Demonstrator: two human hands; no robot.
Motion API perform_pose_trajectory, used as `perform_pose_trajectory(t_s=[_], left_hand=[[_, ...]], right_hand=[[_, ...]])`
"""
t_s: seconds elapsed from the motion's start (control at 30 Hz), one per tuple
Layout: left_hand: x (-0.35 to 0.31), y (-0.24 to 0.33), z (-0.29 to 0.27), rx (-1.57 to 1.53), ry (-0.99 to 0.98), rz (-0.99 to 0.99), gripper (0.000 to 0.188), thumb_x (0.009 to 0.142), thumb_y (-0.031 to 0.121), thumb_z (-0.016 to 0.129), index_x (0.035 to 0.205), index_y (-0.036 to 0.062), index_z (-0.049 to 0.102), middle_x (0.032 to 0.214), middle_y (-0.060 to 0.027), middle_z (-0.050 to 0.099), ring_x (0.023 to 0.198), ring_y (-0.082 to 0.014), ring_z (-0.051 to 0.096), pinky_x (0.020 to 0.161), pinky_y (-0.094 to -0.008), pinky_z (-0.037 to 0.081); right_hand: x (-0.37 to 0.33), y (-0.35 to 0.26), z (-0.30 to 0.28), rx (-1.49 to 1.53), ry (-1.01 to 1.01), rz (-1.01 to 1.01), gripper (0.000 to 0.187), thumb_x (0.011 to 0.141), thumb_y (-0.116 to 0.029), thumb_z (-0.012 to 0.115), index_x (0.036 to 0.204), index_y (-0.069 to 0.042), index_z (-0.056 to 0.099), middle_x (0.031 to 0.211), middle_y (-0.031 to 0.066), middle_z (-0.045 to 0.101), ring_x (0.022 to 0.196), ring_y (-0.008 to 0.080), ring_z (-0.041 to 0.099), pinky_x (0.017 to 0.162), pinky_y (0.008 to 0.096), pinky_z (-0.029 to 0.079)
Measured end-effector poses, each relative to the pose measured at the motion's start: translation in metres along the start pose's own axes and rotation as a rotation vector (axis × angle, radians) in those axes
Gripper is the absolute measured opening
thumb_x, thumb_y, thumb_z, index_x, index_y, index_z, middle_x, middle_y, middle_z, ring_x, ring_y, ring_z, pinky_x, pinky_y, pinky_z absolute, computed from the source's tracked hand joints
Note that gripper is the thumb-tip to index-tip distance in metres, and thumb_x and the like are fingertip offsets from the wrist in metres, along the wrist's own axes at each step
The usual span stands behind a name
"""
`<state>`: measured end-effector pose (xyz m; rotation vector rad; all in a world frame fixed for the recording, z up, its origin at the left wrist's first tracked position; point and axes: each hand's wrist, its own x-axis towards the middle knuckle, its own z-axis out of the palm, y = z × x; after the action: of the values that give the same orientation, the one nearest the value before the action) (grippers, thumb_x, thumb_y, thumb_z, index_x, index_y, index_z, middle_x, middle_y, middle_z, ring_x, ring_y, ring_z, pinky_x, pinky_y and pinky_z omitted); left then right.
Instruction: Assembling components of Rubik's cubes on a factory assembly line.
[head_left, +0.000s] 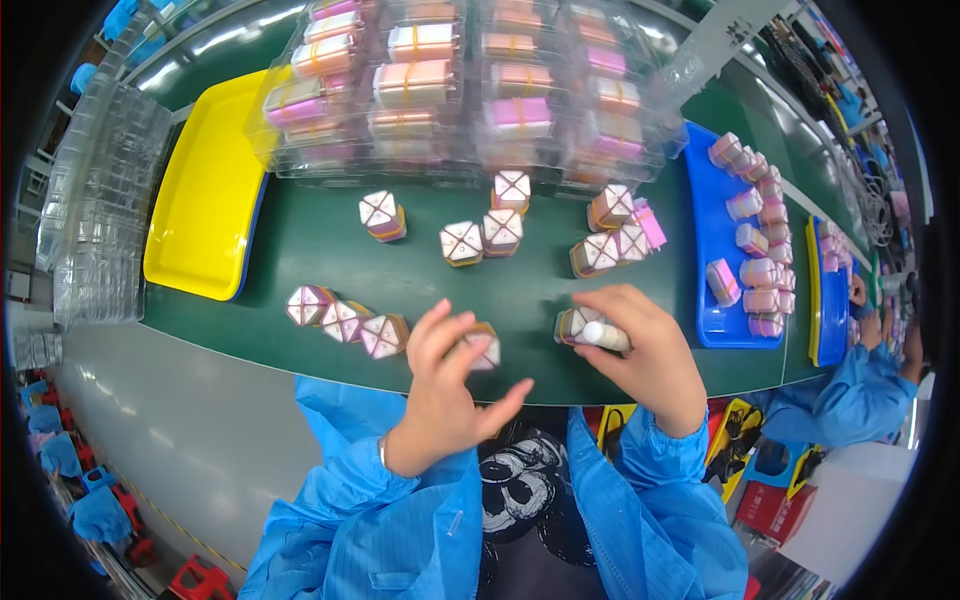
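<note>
Small boxes: left hand (pixel 445 385) fingertips pinch one (pixel 484 348); right hand (pixel 640 350) grasps a white tube (pixel 606 336) over another (pixel 574 324)

belt (pixel 330 250): matt green | yellow tray (pixel 205 190): glossy plastic | clear trays (pixel 95 200): shiny plastic | sleeves (pixel 390 520): blue cloth

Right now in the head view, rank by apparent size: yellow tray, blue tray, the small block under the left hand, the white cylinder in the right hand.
1. Yellow tray, largest.
2. Blue tray, clearly smaller, though fisheye bending near the rim may shrink it.
3. Small block under the left hand, partly hidden.
4. White cylinder in the right hand, about alike; unsure.
</note>
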<state>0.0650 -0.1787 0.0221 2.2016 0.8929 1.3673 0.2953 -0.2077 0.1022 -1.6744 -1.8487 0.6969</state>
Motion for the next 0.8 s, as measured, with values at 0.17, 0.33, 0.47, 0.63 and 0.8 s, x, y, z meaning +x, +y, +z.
perform_pose_trajectory(t_s=[0.17, 0.33, 0.47, 0.63, 0.8], left_hand=[[0.007, 0.028, 0.020, -0.378, -0.099, 0.252, 0.055, 0.071, 0.014, 0.086, 0.116, 0.0091, 0.056, 0.123, -0.0110, 0.056, 0.123, -0.0342, 0.053, 0.096, -0.0460, 0.050], [0.030, 0.038, 0.057, -0.381, -0.253, -0.232, 0.083, 0.077, 0.014, 0.081, 0.141, -0.0003, 0.031, 0.138, -0.0231, 0.045, 0.127, -0.0431, 0.048, 0.105, -0.0458, 0.042], [0.032, 0.018, 0.086, -0.633, -0.304, -0.439, 0.084, 0.076, 0.011, 0.079, 0.141, 0.0004, 0.026, 0.126, -0.0231, 0.056, 0.114, -0.0420, 0.059, 0.093, -0.0438, 0.050], [0.033, 0.017, 0.084, -0.312, -0.435, -0.431, 0.074, 0.074, 0.011, 0.079, 0.132, 0.0010, 0.034, 0.112, -0.0185, 0.066, 0.103, -0.0394, 0.065, 0.086, -0.0457, 0.051], [0.035, 0.011, 0.085, -0.104, -0.393, -0.190, 0.065, 0.075, 0.016, 0.081, 0.124, 0.0021, 0.040, 0.108, -0.0130, 0.067, 0.103, -0.0302, 0.065, 0.108, -0.0487, 0.038]], right_hand=[[-0.008, 0.005, -0.003, 0.093, 0.037, -0.033, 0.054, 0.071, -0.004, 0.082, 0.122, -0.005, 0.064, 0.117, 0.0138, 0.066, 0.102, 0.0325, 0.067, 0.087, 0.0368, 0.053], [-0.015, 0.010, -0.013, 0.225, 0.209, 0.068, 0.049, 0.068, -0.003, 0.085, 0.114, -0.002, 0.070, 0.114, 0.0157, 0.069, 0.106, 0.0285, 0.067, 0.090, 0.0356, 0.052], [-0.012, 0.015, -0.004, 0.246, 0.157, -0.051, 0.046, 0.070, -0.005, 0.084, 0.114, -0.003, 0.071, 0.115, 0.0155, 0.069, 0.105, 0.0281, 0.068, 0.088, 0.0351, 0.054], [-0.010, 0.014, 0.007, 0.190, 0.125, 0.029, 0.041, 0.073, -0.005, 0.082, 0.113, -0.004, 0.072, 0.115, 0.0131, 0.070, 0.102, 0.0280, 0.069, 0.087, 0.0357, 0.055], [-0.012, 0.018, 0.006, 0.243, 0.103, 0.067, 0.041, 0.073, -0.007, 0.082, 0.113, -0.006, 0.073, 0.114, 0.0126, 0.070, 0.101, 0.0280, 0.069, 0.087, 0.0359, 0.055]])
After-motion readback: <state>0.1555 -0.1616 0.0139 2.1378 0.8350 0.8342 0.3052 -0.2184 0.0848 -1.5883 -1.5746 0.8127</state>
